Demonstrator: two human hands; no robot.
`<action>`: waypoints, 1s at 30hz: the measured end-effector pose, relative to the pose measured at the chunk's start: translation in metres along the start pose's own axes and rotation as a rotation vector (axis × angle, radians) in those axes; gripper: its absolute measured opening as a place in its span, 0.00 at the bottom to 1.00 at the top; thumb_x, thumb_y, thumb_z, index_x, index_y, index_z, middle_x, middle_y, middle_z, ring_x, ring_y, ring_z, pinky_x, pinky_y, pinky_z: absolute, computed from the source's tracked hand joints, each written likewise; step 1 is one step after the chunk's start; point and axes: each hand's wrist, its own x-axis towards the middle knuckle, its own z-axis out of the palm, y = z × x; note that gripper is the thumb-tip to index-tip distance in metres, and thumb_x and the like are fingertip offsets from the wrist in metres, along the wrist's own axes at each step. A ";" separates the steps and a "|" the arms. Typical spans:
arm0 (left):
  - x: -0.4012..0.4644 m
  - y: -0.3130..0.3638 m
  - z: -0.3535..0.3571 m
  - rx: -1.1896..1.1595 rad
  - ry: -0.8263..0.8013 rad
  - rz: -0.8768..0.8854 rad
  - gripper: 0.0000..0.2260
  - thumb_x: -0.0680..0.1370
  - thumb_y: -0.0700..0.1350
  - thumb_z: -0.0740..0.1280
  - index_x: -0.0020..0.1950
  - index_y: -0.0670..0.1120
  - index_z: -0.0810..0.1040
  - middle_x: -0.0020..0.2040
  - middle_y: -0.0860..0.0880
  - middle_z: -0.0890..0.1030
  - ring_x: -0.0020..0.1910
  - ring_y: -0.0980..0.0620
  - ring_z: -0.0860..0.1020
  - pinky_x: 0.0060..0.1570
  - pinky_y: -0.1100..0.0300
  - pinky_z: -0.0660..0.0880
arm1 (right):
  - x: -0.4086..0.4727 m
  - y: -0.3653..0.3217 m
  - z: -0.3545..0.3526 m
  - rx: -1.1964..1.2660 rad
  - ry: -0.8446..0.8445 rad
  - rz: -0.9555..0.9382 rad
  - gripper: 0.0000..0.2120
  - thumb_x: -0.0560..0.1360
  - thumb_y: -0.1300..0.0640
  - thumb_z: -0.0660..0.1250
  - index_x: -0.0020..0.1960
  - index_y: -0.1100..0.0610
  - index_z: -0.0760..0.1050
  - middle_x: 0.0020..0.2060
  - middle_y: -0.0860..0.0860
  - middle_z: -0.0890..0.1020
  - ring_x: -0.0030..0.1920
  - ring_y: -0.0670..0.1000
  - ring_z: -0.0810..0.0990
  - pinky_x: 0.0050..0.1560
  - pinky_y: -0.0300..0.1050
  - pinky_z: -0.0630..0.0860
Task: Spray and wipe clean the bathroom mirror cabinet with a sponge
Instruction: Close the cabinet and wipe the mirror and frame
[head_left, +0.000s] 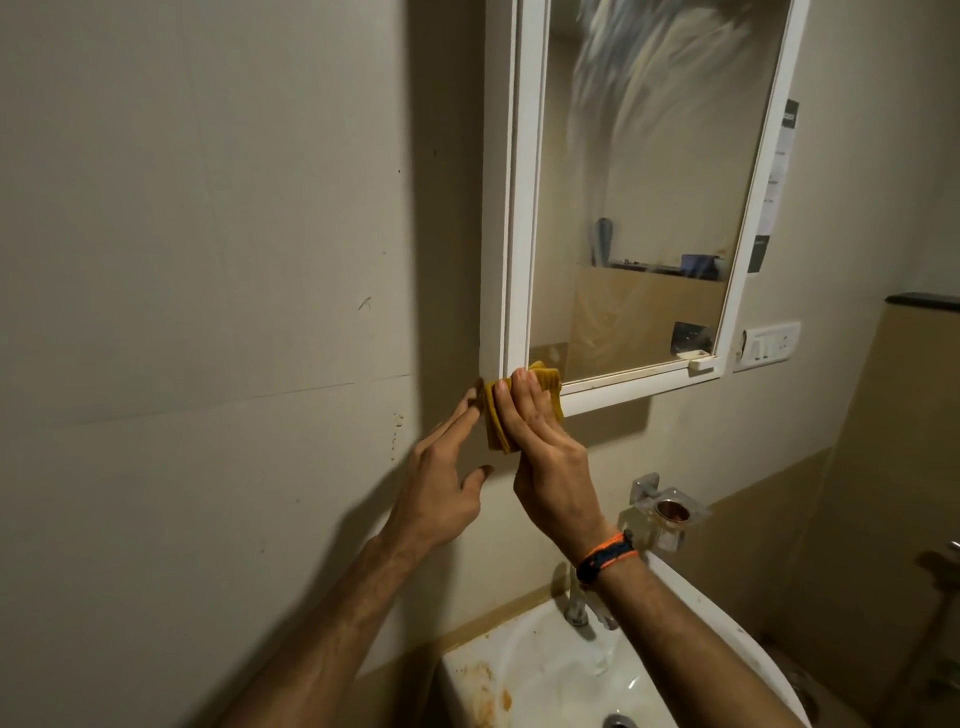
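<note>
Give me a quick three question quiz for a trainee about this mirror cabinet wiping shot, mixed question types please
1. True or false: the right hand presses the yellow sponge on the cabinet's lower left corner.
2. What stands directly under the mirror cabinet? A) sink B) towel rail C) bin
3. Fill in: the left hand touches the ____ with straight fingers.

Key: 1 true; 2 A, the sink; 3 wall.

white sink (691, 613) carries a metal tap (576, 605).
</note>
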 end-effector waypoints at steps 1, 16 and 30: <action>0.000 0.000 -0.001 -0.005 -0.007 -0.004 0.44 0.71 0.36 0.75 0.76 0.59 0.54 0.75 0.63 0.58 0.74 0.56 0.63 0.71 0.55 0.66 | -0.003 -0.001 0.001 -0.006 -0.006 0.006 0.36 0.71 0.80 0.61 0.76 0.60 0.64 0.77 0.56 0.60 0.78 0.54 0.55 0.78 0.47 0.52; 0.001 0.003 -0.005 -0.065 -0.067 -0.049 0.44 0.69 0.33 0.75 0.78 0.52 0.58 0.76 0.60 0.59 0.75 0.51 0.64 0.71 0.54 0.67 | -0.004 -0.010 -0.004 -0.028 -0.032 0.048 0.37 0.70 0.80 0.58 0.76 0.60 0.63 0.76 0.55 0.59 0.78 0.54 0.54 0.78 0.45 0.51; 0.000 0.013 -0.012 -0.094 -0.165 -0.128 0.45 0.70 0.28 0.72 0.79 0.54 0.57 0.75 0.65 0.54 0.76 0.51 0.60 0.69 0.63 0.63 | -0.027 -0.031 -0.011 0.104 -0.119 0.266 0.39 0.70 0.78 0.57 0.77 0.55 0.61 0.77 0.50 0.58 0.78 0.50 0.53 0.77 0.47 0.53</action>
